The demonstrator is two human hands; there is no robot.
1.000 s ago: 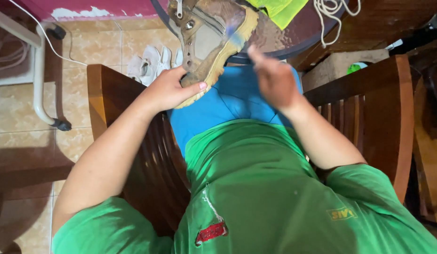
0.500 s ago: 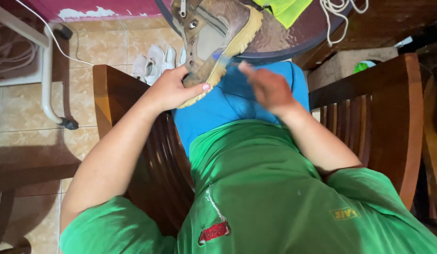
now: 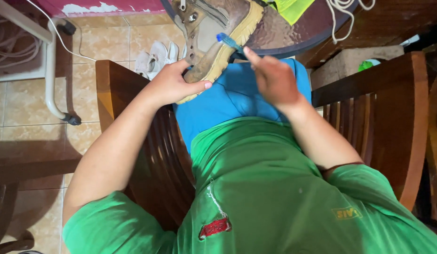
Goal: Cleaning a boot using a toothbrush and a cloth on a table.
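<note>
My left hand (image 3: 173, 84) grips the heel end of a worn brown boot (image 3: 213, 35) with a pale yellow sole, holding it tilted on its side above my blue shorts (image 3: 237, 94). My right hand (image 3: 272, 77) holds a blue toothbrush (image 3: 228, 41). Its bristle end lies against the boot's sole edge. The boot's toe end rests at the rim of a dark round table (image 3: 303, 33). I am seated in a green shirt.
Wooden chairs stand at left (image 3: 119, 94) and right (image 3: 392, 94). A pair of white shoes (image 3: 155, 56) lies on the tiled floor. A yellow-green cloth (image 3: 293, 8) and a white cord (image 3: 343, 9) lie on the table. A white metal frame (image 3: 51, 75) stands at left.
My right hand has moved the toothbrush back and forth along the boot's sole; it now sits higher up the sole edge. My left hand keeps the same hold on the boot.
</note>
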